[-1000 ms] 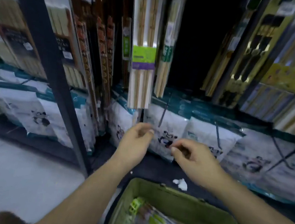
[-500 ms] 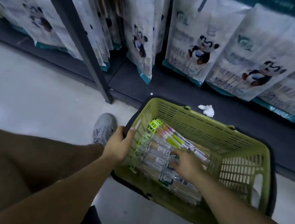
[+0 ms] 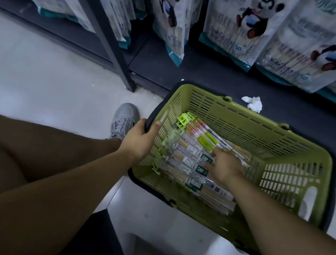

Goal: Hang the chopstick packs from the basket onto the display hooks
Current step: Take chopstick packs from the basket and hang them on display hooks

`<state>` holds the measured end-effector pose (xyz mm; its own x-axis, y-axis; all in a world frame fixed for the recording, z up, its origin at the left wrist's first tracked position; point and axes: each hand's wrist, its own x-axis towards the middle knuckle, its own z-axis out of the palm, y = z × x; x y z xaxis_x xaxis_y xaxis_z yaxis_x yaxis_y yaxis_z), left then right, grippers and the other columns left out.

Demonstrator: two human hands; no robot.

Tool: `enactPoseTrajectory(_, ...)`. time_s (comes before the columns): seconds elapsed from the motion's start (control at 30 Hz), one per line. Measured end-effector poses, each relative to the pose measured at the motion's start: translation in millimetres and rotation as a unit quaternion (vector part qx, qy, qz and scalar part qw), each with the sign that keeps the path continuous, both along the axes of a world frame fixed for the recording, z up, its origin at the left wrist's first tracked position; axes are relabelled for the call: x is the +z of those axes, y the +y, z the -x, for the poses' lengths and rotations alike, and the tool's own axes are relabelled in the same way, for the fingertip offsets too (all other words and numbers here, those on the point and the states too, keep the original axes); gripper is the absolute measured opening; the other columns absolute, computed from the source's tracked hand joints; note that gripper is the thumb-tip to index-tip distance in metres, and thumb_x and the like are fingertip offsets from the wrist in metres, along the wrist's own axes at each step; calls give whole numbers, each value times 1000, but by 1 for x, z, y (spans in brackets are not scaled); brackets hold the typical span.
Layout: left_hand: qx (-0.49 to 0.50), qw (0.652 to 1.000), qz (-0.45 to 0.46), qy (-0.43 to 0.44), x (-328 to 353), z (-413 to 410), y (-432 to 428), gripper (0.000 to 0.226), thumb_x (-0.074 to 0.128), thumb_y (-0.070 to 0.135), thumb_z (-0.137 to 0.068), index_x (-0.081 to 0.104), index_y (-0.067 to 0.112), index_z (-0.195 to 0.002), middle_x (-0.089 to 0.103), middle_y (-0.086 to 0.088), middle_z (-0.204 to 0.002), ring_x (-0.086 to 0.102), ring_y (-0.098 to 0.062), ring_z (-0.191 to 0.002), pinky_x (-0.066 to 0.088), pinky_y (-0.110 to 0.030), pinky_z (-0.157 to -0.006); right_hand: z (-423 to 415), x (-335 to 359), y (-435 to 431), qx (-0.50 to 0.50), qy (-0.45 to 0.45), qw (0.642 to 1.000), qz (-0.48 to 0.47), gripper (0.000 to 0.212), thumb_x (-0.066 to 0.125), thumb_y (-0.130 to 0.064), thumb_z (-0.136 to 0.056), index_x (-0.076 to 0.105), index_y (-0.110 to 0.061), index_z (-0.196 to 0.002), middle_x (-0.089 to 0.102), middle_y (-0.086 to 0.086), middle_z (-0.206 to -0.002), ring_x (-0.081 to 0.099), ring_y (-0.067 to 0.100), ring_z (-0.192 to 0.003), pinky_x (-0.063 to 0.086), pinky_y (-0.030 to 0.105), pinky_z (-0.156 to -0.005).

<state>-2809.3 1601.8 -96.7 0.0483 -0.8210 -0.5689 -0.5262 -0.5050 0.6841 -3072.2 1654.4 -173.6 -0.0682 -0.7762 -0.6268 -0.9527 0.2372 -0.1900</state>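
Green plastic rim sits under the left grip, whose fingers curl round the left end of the basket and its black handle, with the thumb laid over the edge onto the inner wall. The right grip is down inside the basket, to the right of the left one. Its fingers are stretched fairly straight and spread, tips touching the chopstick packs. It is blurred, and no finger shows curled round a pack.

Those packs lie flat in a stack on the basket's bottom, between the two grips and running under the right one. Their yellow-green header tabs lie near the left grip's thumb.

Just left of the left grip, a grey shoe stands on the pale floor. Beyond both grips, past the basket's far wall, a crumpled white scrap lies on the dark bottom shelf. Panda-printed bags hang above it, beside a dark upright post.
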Motion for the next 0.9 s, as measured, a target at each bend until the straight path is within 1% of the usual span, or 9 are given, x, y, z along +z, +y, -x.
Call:
enactPoseTrajectory(0.1, 5, 1000, -6, 13, 4, 1, 0, 48, 49, 66, -95, 61, 25, -118, 73, -4, -108, 68, -28, -103, 51, -50, -102, -2, -2, 2, 8, 3, 1000, -16, 51, 68, -56, -91, 58, -19, -124, 52, 9, -130, 49, 31, -124, 49, 42, -96)
enactPoseTrajectory(0.2, 5, 1000, -11, 19, 8, 1, 0, 56, 48, 70, -87, 61, 24, -116, 74, -7, -108, 69, -31, -104, 52, -54, -102, -6, -4, 4, -8, -7, 1000, -18, 45, 72, -48, -91, 59, -16, -121, 59, 10, -126, 56, 30, -115, 45, 35, -81)
enactPoseTrajectory(0.3, 3, 1000, -14, 21, 9, 1, 0, 53, 50, 67, -90, 61, 24, -118, 73, -6, -110, 68, -31, -105, 52, -54, -103, -7, -4, 5, -38, -24, 999, -13, 49, 76, -45, -89, 57, -16, -123, 65, 10, -121, 62, 29, -106, 43, 31, -72)
enactPoseTrajectory(0.4, 6, 1000, -13, 17, 9, 1, 0, 47, 51, 65, -92, 61, 26, -115, 74, -3, -107, 69, -28, -102, 52, -53, -101, -5, -4, 4, -35, -41, 998, -30, 40, 75, -44, -90, 56, -18, -115, 63, 9, -116, 61, 28, -98, 48, 33, -74)
enactPoseTrajectory(0.53, 7, 1000, -13, 17, 11, 1, 0, 42, 52, 66, -90, 61, 28, -105, 75, -1, -102, 71, -25, -97, 54, -52, -98, -7, -5, 3, -33, -76, 996, -30, 29, 75, -38, -91, 52, -23, -98, 54, 8, -117, 54, 25, -94, 47, 34, -79)
enactPoseTrajectory(0.6, 8, 1000, -13, 18, 12, 1, 0, 42, 53, 66, -89, 61, 28, -105, 75, -2, -101, 71, -25, -97, 55, -53, -97, -10, -5, 2, -46, -81, 996, -14, 30, 75, -37, -91, 53, -21, -102, 60, 8, -115, 56, 25, -92, 47, 34, -75)
enactPoseTrajectory(0.7, 7, 1000, -11, 21, 13, 2, 0, 40, 54, 63, -92, 61, 27, -108, 75, -3, -103, 71, -26, -97, 56, -53, -97, -11, -4, 2, -46, -93, 995, -2, 43, 76, -36, -91, 58, -17, -125, 64, 8, -123, 62, 28, -103, 48, 32, -78)
enactPoseTrajectory(0.8, 7, 1000, -12, 22, 12, 2, -1, 37, 55, 59, -96, 61, 25, -109, 75, -7, -103, 72, -29, -97, 56, -53, -96, -9, -6, 4, -33, -98, 995, -4, 37, 73, -35, -93, 63, -17, -124, 60, 10, -125, 60, 27, -104, 50, 32, -82)
enactPoseTrajectory(0.9, 7, 1000, -10, 23, 12, 2, -1, 34, 56, 55, -99, 61, 23, -108, 75, -9, -102, 72, -30, -97, 56, -54, -96, -10, -9, 8, -46, -107, 993, -10, 34, 71, -33, -95, 62, -15, -123, 56, 10, -127, 57, 26, -102, 51, 35, -84)
